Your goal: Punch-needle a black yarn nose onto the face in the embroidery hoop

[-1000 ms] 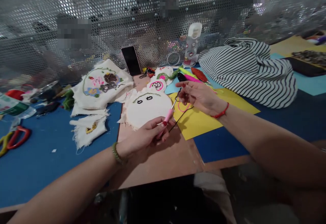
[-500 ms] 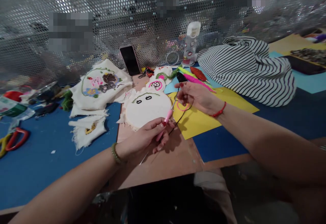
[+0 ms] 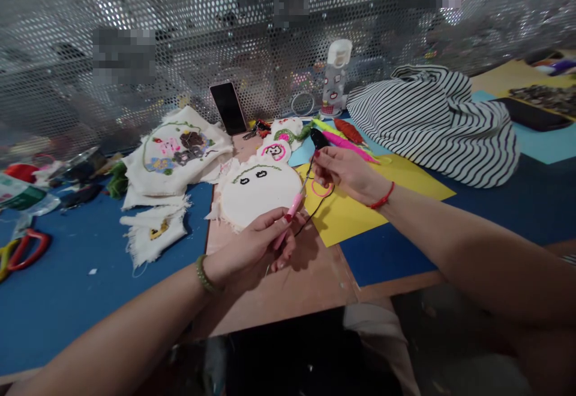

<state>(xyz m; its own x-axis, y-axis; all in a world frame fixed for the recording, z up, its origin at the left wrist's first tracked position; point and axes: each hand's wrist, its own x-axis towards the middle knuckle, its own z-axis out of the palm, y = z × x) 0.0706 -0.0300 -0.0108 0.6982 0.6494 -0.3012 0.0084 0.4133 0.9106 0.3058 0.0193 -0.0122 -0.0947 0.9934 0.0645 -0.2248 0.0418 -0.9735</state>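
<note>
The left hand (image 3: 252, 252) pinches a slim pink punch needle (image 3: 293, 206) slanting up to the far right, its tip meeting black thread (image 3: 315, 209) gripped by the right hand (image 3: 344, 171), nearer that tip.

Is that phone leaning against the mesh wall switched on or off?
It looks off: the phone stands tilted against the perforated wall with a fully dark screen.

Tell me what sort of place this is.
Probably a craft workshop table for embroidery: stitched cloth pieces, a hoop of white fabric, red scissors, and a perforated metal screen behind.
</note>
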